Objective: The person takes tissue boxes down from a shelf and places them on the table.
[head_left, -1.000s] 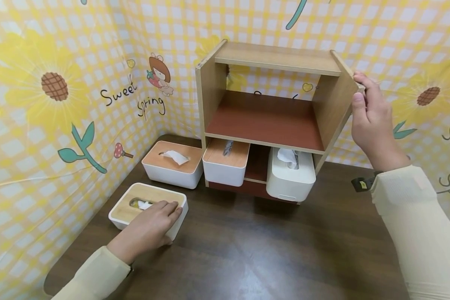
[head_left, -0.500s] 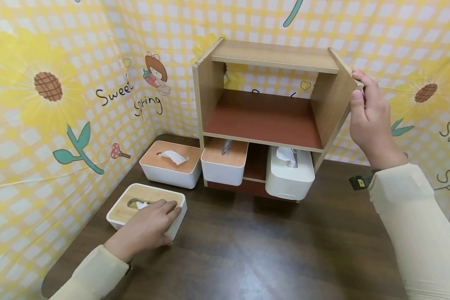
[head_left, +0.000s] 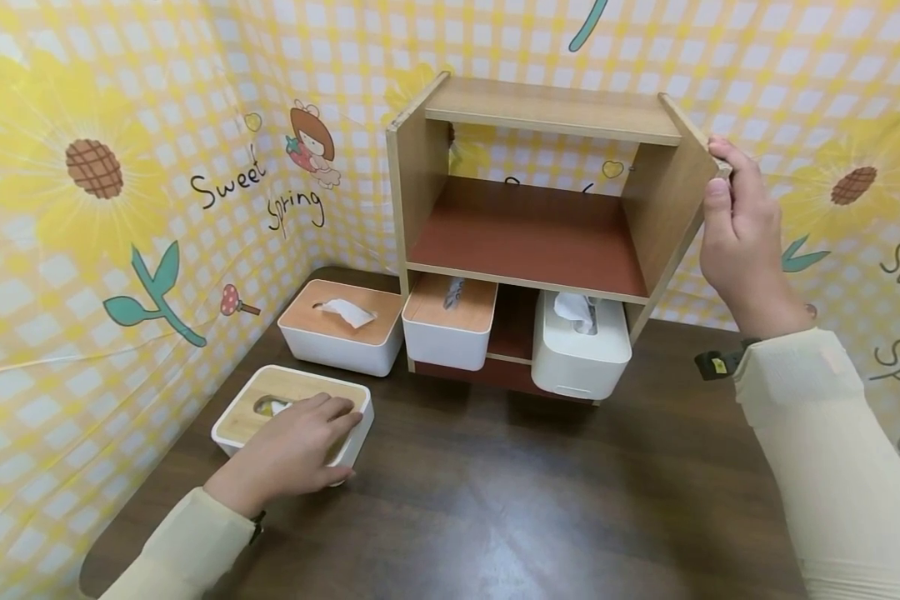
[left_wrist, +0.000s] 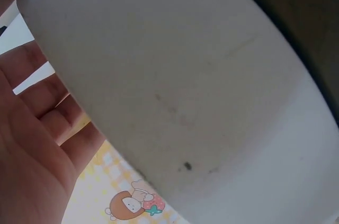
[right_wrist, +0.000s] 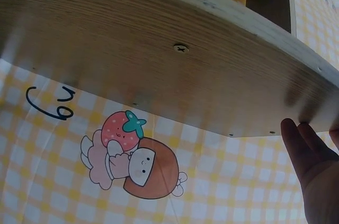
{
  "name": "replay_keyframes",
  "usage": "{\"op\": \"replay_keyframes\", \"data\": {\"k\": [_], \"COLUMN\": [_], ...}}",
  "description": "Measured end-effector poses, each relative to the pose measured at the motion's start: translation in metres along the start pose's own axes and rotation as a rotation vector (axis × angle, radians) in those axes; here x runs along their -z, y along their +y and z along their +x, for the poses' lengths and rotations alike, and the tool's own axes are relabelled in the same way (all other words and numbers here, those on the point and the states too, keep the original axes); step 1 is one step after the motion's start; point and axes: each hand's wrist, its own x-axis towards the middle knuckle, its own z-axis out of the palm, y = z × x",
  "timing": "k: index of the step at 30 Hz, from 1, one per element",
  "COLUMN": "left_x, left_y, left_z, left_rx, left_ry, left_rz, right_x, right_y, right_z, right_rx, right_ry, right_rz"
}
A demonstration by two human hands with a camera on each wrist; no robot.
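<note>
In the head view, my left hand (head_left: 294,448) rests on a white tissue box with a pale wooden lid (head_left: 243,425). Its fingers lie relaxed over the right part of the lid, and the thumb points out by the near right corner. The left wrist view shows the box's white side (left_wrist: 175,91) filling most of the frame. At the right, my right hand (head_left: 746,225) grips the upper front edge of a wooden shelf unit's side panel (head_left: 675,196), thumb in front and fingers behind. The right wrist view shows this panel with a screw (right_wrist: 181,48).
Another tissue box (head_left: 348,346) with an orange-brown lid stands left of the shelf unit. A similar box (head_left: 446,342) and an all-white tissue box (head_left: 583,354) stick out from the lower compartment. All stand over the dark wooden table (head_left: 495,500), before checked cloth walls (head_left: 360,125).
My left thumb has spread slightly to the right, away from the box's near corner. My right hand keeps its grip on the panel; the boxes have not moved.
</note>
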Motion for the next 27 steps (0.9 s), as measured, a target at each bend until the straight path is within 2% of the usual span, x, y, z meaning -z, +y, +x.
{"op": "replay_keyframes", "data": {"k": [14,22,27], "left_x": [-0.003,-0.005,-0.002], "left_y": [-0.001,-0.005,-0.01], "left_z": [0.001,0.004,0.011], "left_rx": [0.006,-0.053,-0.091], "left_ry": [0.034,0.121,0.13], "left_rz": [-0.01,-0.021,-0.031], "right_x": [-0.002,-0.002,0.0], "right_y": [-0.003,0.001,-0.001], "right_z": [0.0,0.0,-0.001], "right_rx": [-0.029,-0.023,-0.063], "right_ry": [0.01,-0.005,-0.022], "right_rz": [0.015,0.038,0.038]}}
